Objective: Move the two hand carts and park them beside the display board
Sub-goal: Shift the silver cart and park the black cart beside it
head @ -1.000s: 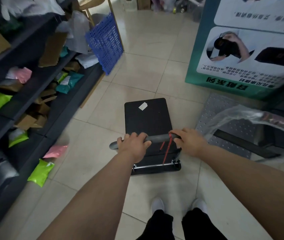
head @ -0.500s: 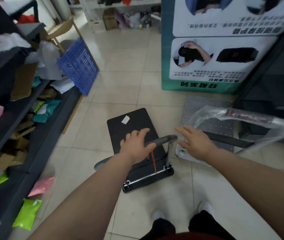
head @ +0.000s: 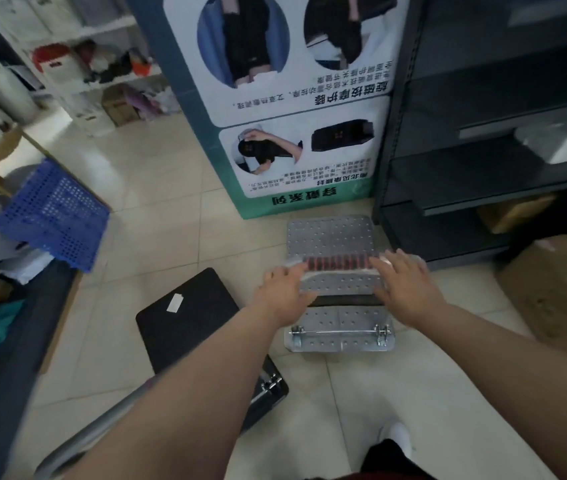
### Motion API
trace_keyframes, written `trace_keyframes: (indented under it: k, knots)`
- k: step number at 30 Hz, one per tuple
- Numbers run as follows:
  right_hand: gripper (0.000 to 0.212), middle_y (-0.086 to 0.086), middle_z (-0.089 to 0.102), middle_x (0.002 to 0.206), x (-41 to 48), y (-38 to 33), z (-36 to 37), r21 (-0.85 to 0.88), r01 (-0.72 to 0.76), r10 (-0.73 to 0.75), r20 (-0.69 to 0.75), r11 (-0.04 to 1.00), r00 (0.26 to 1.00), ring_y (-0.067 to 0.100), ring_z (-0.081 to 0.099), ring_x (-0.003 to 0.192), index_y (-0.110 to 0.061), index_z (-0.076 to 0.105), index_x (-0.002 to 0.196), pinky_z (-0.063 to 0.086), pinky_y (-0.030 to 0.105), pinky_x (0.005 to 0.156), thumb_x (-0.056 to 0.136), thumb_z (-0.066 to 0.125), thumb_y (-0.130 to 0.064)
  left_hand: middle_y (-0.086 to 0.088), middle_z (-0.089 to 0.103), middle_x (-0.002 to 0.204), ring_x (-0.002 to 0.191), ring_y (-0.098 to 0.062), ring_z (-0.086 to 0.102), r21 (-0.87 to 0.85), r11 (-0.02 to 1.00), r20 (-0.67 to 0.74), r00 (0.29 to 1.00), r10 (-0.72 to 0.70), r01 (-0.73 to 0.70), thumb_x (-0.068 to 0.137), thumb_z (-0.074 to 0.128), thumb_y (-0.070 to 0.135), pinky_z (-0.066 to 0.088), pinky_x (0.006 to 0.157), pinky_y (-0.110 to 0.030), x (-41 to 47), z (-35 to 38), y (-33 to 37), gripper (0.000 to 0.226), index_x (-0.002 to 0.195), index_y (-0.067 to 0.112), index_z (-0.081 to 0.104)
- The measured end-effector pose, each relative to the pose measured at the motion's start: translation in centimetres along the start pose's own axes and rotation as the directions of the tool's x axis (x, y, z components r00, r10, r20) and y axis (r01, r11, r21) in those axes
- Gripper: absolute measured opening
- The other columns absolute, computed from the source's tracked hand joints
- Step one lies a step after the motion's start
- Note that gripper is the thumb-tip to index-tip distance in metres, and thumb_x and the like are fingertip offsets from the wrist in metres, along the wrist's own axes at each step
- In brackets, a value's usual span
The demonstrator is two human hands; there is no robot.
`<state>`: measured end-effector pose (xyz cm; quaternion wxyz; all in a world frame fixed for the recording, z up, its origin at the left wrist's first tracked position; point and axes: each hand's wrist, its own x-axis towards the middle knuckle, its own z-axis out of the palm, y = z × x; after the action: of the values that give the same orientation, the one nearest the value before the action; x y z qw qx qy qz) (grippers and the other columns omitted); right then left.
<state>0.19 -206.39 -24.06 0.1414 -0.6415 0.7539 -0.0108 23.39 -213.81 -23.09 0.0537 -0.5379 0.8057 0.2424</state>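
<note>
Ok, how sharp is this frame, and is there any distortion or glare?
Head view: motion blur smears both hands and the silver perforated metal cart; wide-angle lens bends the dark shelving unit and teal display board; soft, even light, with no strong glare on the beige floor tiles.

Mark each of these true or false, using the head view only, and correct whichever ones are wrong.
1. Both hands are at the handle of the silver cart. True: the left hand and right hand sit at its two ends.
2. The black cart lies to the right of the silver one. False: it lies to the left.
3. The silver cart's far end is close to the display board. True.
4. A white label sits on the black cart's deck. True.
5. The blue crate rides on the silver cart. False: it stands far left, by the shelving.
</note>
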Motion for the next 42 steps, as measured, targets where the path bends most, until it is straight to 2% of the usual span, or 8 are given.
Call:
trace_keyframes:
  k: [5,11,17,21,26,30,36,42]
  knots:
    - [0.06,0.001,0.012,0.16,2.1,5.8,-1.3,0.01,-0.007,0.006,0.098,1.0,0.995,0.021,0.003,0.148,-0.029,0.012,0.149,0.006,0.047,0.118,0.096,0.041,-0.04,-0.012,0.032,0.142,0.125,-0.036,0.031,0.101,0.994,0.0,0.999,-0.051,0.051,0.088,0.039,0.055,0.029,0.103,-0.051,4.5,0.3,3.9,0.062,0.142,0.036,0.016]
    - [0.051,0.003,0.041,0.144,4.3,7.3,-0.1,0.145,0.081,-0.1,0.128,0.986,0.987,0.024,0.038,0.131,-0.027,0.031,0.141,0.031,0.042,0.107,0.094,0.046,-0.037,-0.01,0.028,0.145,0.128,-0.038,0.026,0.159,0.979,0.045,0.99,-0.132,0.123,0.09,0.039,0.048,0.025,0.106,-0.052,6.4,1.5,5.4,0.056,0.141,0.037,0.02]
    - [0.037,0.003,0.051,0.134,7.4,8.1,1.3,0.15,0.12,-0.142,0.142,0.981,0.98,0.026,0.047,0.118,-0.026,0.041,0.132,0.037,0.037,0.094,0.095,0.045,-0.031,-0.005,0.034,0.144,0.128,-0.035,0.03,0.138,0.975,0.103,0.977,-0.187,0.172,0.093,0.035,0.046,0.025,0.104,-0.048,8.7,1.2,4.8,0.047,0.138,0.04,0.028]
    - [0.03,0.005,0.057,0.124,10.7,8.8,0.4,0.198,0.094,-0.126,0.154,0.976,0.98,0.025,0.051,0.109,-0.024,0.047,0.126,0.039,0.034,0.083,0.096,0.046,-0.028,-0.005,0.035,0.14,0.126,-0.034,0.03,0.105,0.98,0.052,0.983,-0.176,0.17,0.095,0.034,0.045,0.026,0.103,-0.05,11.6,0.4,5.0,0.042,0.137,0.04,0.03]
    - [0.022,0.005,0.059,0.103,16.1,10.1,-2.0,0.306,0.035,-0.111,0.233,0.952,0.966,0.021,0.052,0.09,-0.019,0.055,0.11,0.036,0.032,0.071,0.096,0.045,-0.033,-0.007,0.036,0.136,0.123,-0.033,0.033,0.084,0.985,0.085,0.984,-0.157,0.15,0.096,0.032,0.045,0.028,0.102,-0.054,16.2,-1.4,5.9,0.038,0.134,0.039,0.032]
    - [0.019,-0.004,0.051,0.09,18.5,11.3,-2.9,0.31,0.024,-0.105,0.248,0.95,0.963,0.019,0.053,0.088,-0.023,0.055,0.106,0.038,0.034,0.069,0.095,0.045,-0.036,-0.008,0.037,0.133,0.121,-0.033,0.034,0.077,0.984,0.115,0.979,-0.166,0.158,0.097,0.032,0.045,0.03,0.1,-0.056,18.1,-2.0,7.2,0.036,0.132,0.037,0.033]
    - [0.018,-0.005,0.048,0.091,21.7,14.4,-4.3,0.231,0.035,-0.092,0.242,0.972,0.966,0.018,0.048,0.089,-0.024,0.052,0.101,0.034,0.032,0.063,0.095,0.042,-0.038,-0.009,0.038,0.129,0.118,-0.032,0.035,0.026,0.984,0.137,0.974,-0.179,0.177,0.097,0.032,0.045,0.03,0.098,-0.059,21.1,-2.3,10.0,0.034,0.13,0.038,0.035]
    - [0.016,-0.004,0.046,0.092,24.9,18.2,-6.0,0.19,0.079,-0.135,0.306,0.979,0.942,0.018,0.045,0.092,-0.025,0.048,0.1,0.033,0.034,0.069,0.095,0.04,-0.038,-0.005,0.037,0.131,0.12,-0.033,0.032,-0.068,0.971,0.13,0.967,-0.22,0.23,0.095,0.036,0.047,0.025,0.099,-0.059,24.1,-1.9,13.0,0.031,0.125,0.047,0.037]
